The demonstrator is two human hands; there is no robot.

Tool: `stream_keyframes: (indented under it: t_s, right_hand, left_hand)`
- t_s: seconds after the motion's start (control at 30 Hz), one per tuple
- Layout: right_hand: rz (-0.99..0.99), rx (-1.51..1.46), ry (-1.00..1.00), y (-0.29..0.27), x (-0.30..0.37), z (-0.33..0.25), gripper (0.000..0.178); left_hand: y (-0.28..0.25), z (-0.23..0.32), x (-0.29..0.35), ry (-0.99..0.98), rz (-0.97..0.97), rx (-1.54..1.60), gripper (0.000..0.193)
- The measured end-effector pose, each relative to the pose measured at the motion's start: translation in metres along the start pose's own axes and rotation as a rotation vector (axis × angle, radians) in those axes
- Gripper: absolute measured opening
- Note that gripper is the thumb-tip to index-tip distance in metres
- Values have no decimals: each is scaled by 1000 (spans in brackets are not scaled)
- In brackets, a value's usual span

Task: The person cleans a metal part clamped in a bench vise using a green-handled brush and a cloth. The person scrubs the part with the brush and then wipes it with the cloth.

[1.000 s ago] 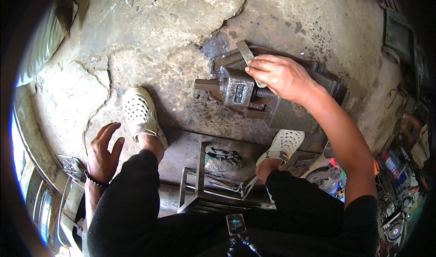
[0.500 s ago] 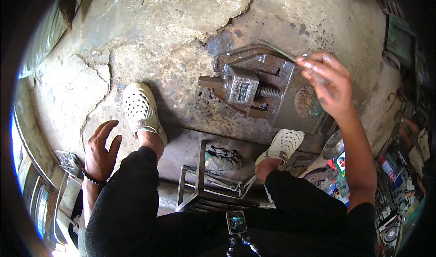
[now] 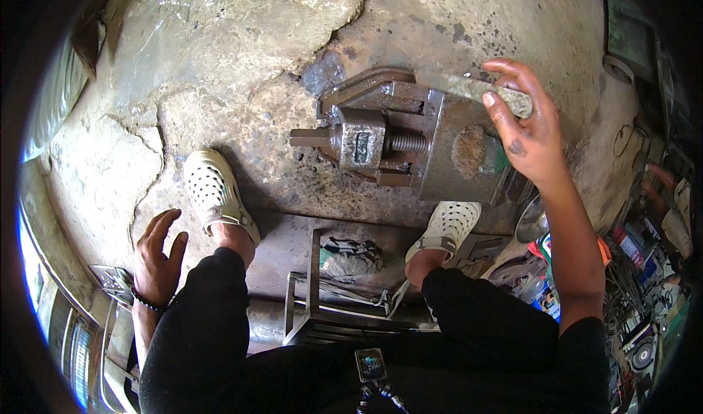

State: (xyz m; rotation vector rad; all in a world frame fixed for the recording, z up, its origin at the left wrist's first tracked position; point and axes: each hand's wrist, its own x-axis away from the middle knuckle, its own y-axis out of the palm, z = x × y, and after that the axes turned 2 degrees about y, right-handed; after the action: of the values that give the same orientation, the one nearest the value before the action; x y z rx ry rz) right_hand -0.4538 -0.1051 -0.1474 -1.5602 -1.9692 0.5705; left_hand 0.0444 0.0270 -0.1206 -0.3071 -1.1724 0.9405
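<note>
My right hand [image 3: 529, 125] holds a long, flat, blade-like strip [image 3: 476, 88] between thumb and fingers. The strip points left, over the far right part of a heavy brown metal vise [image 3: 439, 147], and its left end is blurred. The vise lies on the floor in front of my feet, its thick screw and square-ended shaft directed left. On its flat right part is a rough brown patch [image 3: 469, 152]. My left hand [image 3: 157, 259], with a beaded bracelet on the wrist, hangs beside my left knee, fingers apart and holding nothing.
Pale perforated clogs [image 3: 212, 183] are on my feet, the right one close to the vise. A metal-framed stool or rack [image 3: 311, 289] stands between my legs, by a dark bundle [image 3: 351, 259]. Tools and clutter [image 3: 644, 326] crowd the right, near another person's hand [image 3: 659, 176].
My right hand has turned, so the strip now shows its broad face and lies flatter. The vise appears further left in view. My left hand stays beside my knee.
</note>
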Motion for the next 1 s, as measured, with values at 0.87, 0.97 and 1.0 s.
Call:
stream_keyframes:
  t_s: [0.87,0.97,1.0]
  right_hand:
    - [-731,150,-102,8,-17,-5,15]
    - [-670,180,-169,33,-31,4,9]
    - [-692,231,-231,37,-33,7,9]
  left_hand:
    - [2,-2,0,63,27,-70,37]
    - [1,-3,0,60,19,-68,37]
    - [1,-4,0,54,22,-79,37]
